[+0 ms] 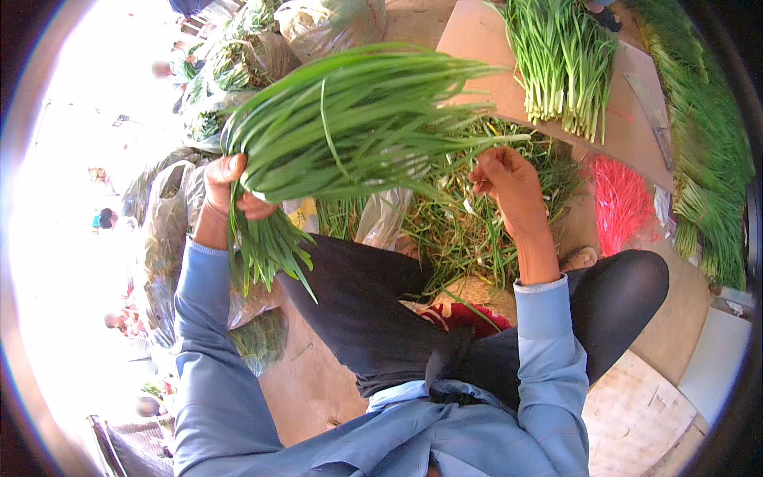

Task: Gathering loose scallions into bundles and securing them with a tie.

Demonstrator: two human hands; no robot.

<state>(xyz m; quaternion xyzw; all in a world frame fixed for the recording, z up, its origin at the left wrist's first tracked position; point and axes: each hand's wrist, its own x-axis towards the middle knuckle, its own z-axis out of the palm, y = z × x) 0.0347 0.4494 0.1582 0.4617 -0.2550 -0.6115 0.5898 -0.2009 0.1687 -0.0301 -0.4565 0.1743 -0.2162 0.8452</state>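
My left hand (pixel 229 185) grips a thick bunch of long flat green leaves, apparently garlic chives (pixel 357 125), around its leafy part. The leaf tips hang below the fist, and the stem ends point to the right. Near those stem ends my right hand (pixel 503 179) is raised with its fingers bent and the thumb close to the index finger; whether it pinches a stalk is too blurred to tell. Beneath the right hand lies a heap of loose green leaves and trimmings (pixel 471 232). Another bunch of chives (pixel 566 71) rests on a brown board (pixel 483 59).
Red plastic strings (pixel 623 203) lie right of the heap. A long row of green bunches (pixel 709 149) runs along the right side. A flat metal blade or strip (pixel 650 107) lies on the board's edge. Filled clear plastic bags (pixel 167 208) stand at the left. Distant people appear far left.
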